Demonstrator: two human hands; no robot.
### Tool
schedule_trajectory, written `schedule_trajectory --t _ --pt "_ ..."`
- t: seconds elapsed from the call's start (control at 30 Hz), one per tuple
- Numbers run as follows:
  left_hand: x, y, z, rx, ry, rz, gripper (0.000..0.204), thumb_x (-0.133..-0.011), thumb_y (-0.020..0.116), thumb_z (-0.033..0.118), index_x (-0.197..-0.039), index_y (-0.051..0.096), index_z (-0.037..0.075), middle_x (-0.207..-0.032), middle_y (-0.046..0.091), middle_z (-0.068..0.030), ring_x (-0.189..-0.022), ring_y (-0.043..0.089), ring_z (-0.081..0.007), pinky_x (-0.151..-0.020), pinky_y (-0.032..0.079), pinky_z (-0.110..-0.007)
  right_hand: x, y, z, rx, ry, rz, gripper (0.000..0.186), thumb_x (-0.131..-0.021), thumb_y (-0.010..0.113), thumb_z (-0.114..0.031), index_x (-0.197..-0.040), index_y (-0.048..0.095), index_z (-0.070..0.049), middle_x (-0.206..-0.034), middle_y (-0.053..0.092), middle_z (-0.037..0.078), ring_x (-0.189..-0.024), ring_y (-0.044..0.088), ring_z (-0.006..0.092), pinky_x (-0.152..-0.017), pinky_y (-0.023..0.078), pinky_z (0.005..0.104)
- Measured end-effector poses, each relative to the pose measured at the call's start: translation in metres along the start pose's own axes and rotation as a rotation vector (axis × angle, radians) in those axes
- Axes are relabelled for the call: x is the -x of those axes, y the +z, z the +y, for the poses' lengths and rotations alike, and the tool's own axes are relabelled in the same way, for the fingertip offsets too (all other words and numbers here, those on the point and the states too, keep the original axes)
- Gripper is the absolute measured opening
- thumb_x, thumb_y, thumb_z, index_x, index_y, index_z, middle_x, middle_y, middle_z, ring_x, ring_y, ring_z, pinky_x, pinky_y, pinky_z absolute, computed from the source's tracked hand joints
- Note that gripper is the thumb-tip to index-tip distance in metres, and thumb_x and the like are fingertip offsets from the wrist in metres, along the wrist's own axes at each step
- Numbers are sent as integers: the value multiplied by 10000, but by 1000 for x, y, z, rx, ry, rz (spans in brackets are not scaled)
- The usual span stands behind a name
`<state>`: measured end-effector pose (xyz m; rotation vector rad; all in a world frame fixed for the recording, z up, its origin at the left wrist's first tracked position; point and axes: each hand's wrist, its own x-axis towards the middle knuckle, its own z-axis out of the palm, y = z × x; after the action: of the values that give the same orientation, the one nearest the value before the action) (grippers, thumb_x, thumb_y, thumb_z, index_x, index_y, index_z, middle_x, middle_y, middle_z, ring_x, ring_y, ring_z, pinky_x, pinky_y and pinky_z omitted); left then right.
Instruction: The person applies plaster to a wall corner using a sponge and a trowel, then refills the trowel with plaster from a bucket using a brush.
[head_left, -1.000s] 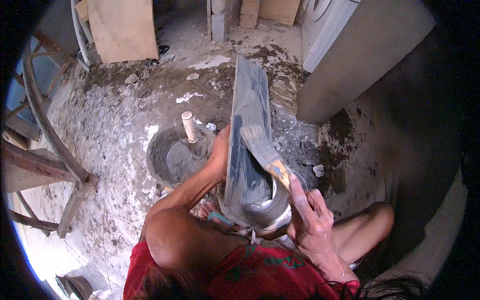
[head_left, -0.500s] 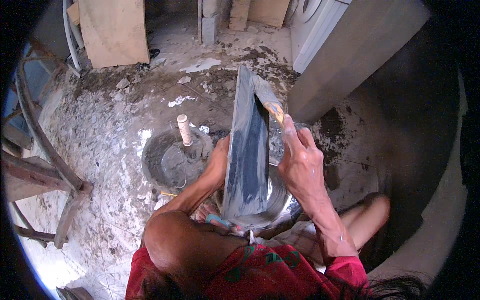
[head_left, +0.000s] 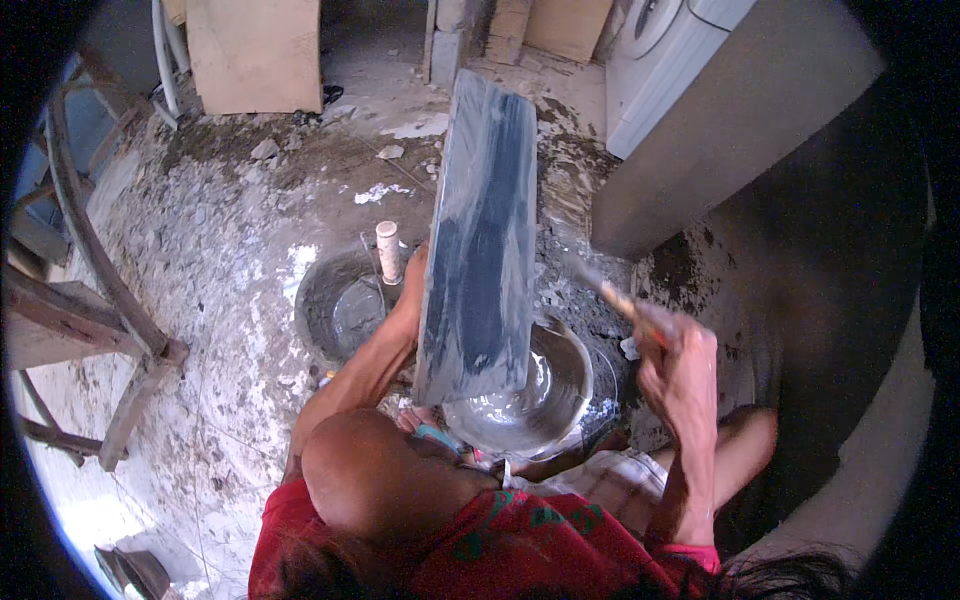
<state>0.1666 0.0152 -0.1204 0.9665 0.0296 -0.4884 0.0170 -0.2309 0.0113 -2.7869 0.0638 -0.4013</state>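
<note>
A long dark tile [head_left: 488, 225], streaked with grey slurry, stands tilted in front of me. My left hand [head_left: 416, 275] grips its left edge, with most of the fingers hidden behind it. Off to the right of the tile, my right hand [head_left: 682, 365] is closed round a wooden-handled brush [head_left: 618, 298], whose grey bristles are blurred and apart from the tile. Below the tile's lower end sits a round basin [head_left: 578, 400] with shiny wet liquid inside.
To the left, a mortar-caked tub [head_left: 312, 325] holds grey mix and a tool with a pale round handle [head_left: 388, 252]. A curved wooden frame [head_left: 110, 265] stands far left. A pillar [head_left: 735, 130] and a white appliance [head_left: 655, 65] rise at the right. Rubble [head_left: 265, 150] litters the floor.
My right hand has drawn the brush off the tile, down and to the right. The tile has risen, and its streaked face has turned more toward me, uncovering more of the basin.
</note>
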Motion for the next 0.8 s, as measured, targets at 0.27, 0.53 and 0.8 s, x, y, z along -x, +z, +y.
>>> schedule_trajectory --t 0.27,0.53,0.8 --pt "-7 29 47 -288 158 245 393 -1015 320 261 -1134 579 -9 -921 640 -77 -759 604 -139 -675 521 -295 66 18 3 212 235 -588 298 -628 781 -191 -840 687 -3 -877 648 237 -816 656 366 -754 546 429" --pt "-43 36 46 -218 87 199 367 -1003 361 274 -1142 587 20 -941 633 -67 -810 602 -129 -701 510 -300 72 62 0 358 102 -820 179 -768 576 -115 -864 715 -55 -874 696 169 -886 673 309 -772 528 411" --pt "-63 44 61 -806 435 108 511 -1012 342 415 -947 632 -2 -712 586 -16 -669 538 -111 -636 458 -291 10 -14 14 131 209 -581 445 -909 521 -379 -782 687 13 -772 661 242 -765 663 412 -711 549 487"
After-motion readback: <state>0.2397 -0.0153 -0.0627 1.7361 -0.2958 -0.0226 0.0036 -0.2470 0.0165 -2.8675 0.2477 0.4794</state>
